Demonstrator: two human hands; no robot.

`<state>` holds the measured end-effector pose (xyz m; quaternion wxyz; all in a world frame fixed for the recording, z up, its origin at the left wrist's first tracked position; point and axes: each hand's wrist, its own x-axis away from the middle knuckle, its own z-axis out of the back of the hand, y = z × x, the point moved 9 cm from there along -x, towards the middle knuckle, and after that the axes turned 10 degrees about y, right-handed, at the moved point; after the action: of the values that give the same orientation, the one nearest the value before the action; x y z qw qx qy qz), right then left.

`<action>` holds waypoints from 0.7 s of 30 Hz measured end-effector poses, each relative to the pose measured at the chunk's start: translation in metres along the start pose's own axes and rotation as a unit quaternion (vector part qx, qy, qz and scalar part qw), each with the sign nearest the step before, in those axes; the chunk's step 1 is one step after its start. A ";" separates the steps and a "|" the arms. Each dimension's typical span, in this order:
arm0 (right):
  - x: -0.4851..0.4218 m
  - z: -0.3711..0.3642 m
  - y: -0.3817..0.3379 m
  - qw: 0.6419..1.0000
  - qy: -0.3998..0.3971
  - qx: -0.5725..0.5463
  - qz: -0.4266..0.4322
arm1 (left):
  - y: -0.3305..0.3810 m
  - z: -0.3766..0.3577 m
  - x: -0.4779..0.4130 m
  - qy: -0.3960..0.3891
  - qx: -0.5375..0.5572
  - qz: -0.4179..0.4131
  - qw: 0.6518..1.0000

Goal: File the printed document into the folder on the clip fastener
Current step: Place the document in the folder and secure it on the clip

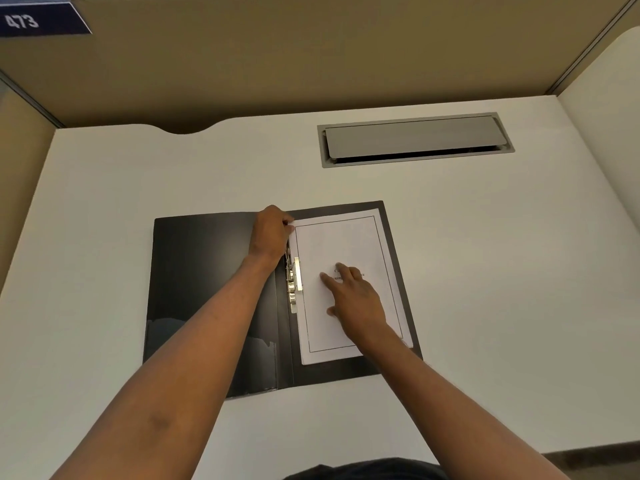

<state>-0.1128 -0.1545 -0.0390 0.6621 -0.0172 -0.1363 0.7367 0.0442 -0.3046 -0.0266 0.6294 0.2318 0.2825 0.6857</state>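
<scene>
A black folder [207,289] lies open and flat on the white desk [485,271]. The printed document [343,244], a white sheet with a thin black border, rests on the folder's right half. A brass clip fastener [295,282] sits along the document's left edge near the spine. My left hand [272,233] pinches the document's top left corner. My right hand [356,299] lies flat on the middle of the page with fingers spread, covering part of the printed text.
A grey cable-port flap [414,138] is set into the desk behind the folder. Tan partition walls [311,57] enclose the desk at the back and sides. A dark sign [38,19] reading 473 hangs at the top left.
</scene>
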 end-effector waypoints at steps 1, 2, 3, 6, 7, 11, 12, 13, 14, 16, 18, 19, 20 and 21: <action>0.000 -0.001 -0.001 1.000 0.001 0.002 0.000 | 0.000 0.001 0.000 0.000 0.001 0.000 1.000; 0.000 -0.001 -0.001 1.000 0.003 0.004 -0.001 | 0.000 0.002 0.000 0.001 0.002 0.002 1.000; 0.000 -0.001 -0.002 1.000 0.005 0.006 -0.003 | 0.000 0.002 0.000 0.002 0.004 0.003 1.000; 0.000 -0.003 -0.002 1.000 0.003 0.009 -0.005 | 0.000 0.003 -0.001 0.006 0.007 -0.002 1.000; 0.000 -0.004 -0.002 1.000 0.001 0.010 -0.005 | 0.001 0.004 -0.001 0.006 0.006 -0.006 1.000; 0.001 -0.007 0.000 1.000 -0.004 0.011 -0.006 | 0.005 0.009 0.002 0.013 0.004 -0.017 1.000; 0.001 -0.007 0.000 1.000 -0.004 0.012 -0.007 | 0.004 0.012 0.004 0.018 0.002 -0.010 1.000; 0.001 -0.007 0.000 1.000 -0.005 0.013 -0.006 | 0.000 0.015 0.006 0.025 0.001 0.004 1.000; 0.001 -0.007 0.000 1.000 -0.006 0.015 -0.006 | -0.005 0.017 0.009 0.031 0.003 0.026 0.999; 0.000 -0.007 -0.001 1.000 -0.011 0.019 -0.004 | -0.017 0.018 0.018 0.028 0.008 0.076 0.997; 0.000 -0.007 -0.001 1.000 -0.012 0.024 -0.004 | -0.025 0.016 0.028 0.015 0.012 0.107 0.994; 0.000 -0.007 -0.001 1.000 -0.013 0.026 -0.003 | -0.027 0.016 0.033 0.010 0.014 0.115 0.993; 0.000 -0.007 -0.001 1.000 -0.014 0.028 -0.003 | -0.028 0.016 0.037 0.007 0.018 0.122 0.992; 0.000 -0.007 -0.001 0.999 -0.016 0.029 -0.002 | -0.028 0.016 0.040 0.007 0.022 0.128 0.991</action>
<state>-0.1101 -0.1534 -0.0456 0.6615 0.0140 -0.1250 0.7393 0.0713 -0.2616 -0.0359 0.5289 0.2758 0.2699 0.7559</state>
